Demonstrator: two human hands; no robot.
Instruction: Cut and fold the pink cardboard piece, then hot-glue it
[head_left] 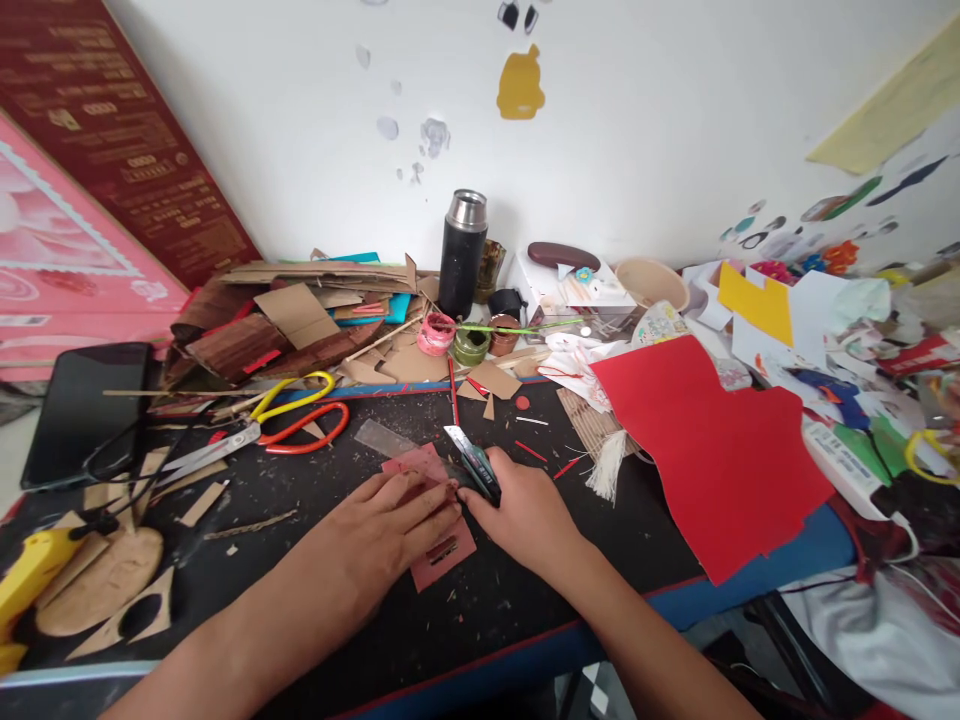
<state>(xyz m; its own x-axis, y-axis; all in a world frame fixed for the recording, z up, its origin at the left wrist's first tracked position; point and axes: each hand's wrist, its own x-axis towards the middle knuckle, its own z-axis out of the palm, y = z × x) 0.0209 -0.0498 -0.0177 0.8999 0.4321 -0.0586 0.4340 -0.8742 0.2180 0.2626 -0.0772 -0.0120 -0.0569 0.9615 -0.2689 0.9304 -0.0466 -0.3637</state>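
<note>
My left hand (382,530) lies flat with its fingers stretched over a pink rectangular piece (442,570) and presses it to the black desk mat. A clear ruler (384,440) reaches out past the fingers to the upper left, partly hidden under them. My right hand (525,510) is closed around a utility knife (480,468), whose blade points up and to the left. The knife is close to the left fingertips, above the pink piece. Below those fingertips a dark slot-like mark shows on the pink piece.
Scissors (259,432) with yellow and red handles lie left, near a phone (86,415) and a yellow glue gun (37,575). Paint jars (471,340) and a black flask (462,255) stand behind. A red sheet (727,450) covers the right side; cardboard scraps (296,315) pile up back left.
</note>
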